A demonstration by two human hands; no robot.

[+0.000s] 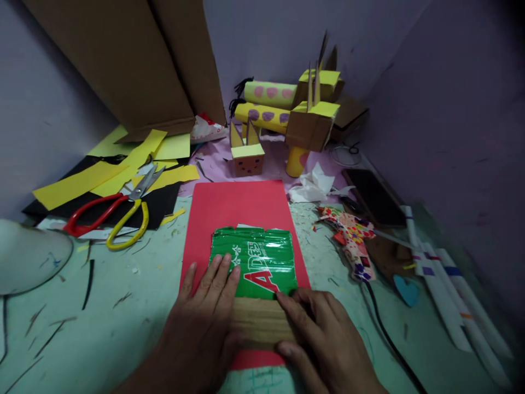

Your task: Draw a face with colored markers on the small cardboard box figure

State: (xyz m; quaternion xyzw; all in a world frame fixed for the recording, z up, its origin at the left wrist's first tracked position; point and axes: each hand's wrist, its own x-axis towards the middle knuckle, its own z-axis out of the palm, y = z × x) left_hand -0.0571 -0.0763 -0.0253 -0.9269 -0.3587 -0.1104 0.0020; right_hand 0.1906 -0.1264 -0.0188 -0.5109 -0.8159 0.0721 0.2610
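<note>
A piece of green printed cardboard (273,254) with a red and white letter A lies on a sheet of red paper (241,205). Along its near side runs a plain brown cardboard strip (262,323); whether it is a folded part of the same piece I cannot tell. My left hand (205,317) rests flat on the green cardboard's left side, fingers stretched out, its thumb beside the brown strip. With thumb and index finger, my right hand (324,334) grips the right end of the brown strip.
Left are scissors (139,189) on yellow and black paper, and a white rounded object (28,257). Behind stand cardboard animal figures (311,126) and a small eared box (248,158). Right lie a patterned glue gun (353,238) with its cord, a phone (375,197) and white markers (451,295).
</note>
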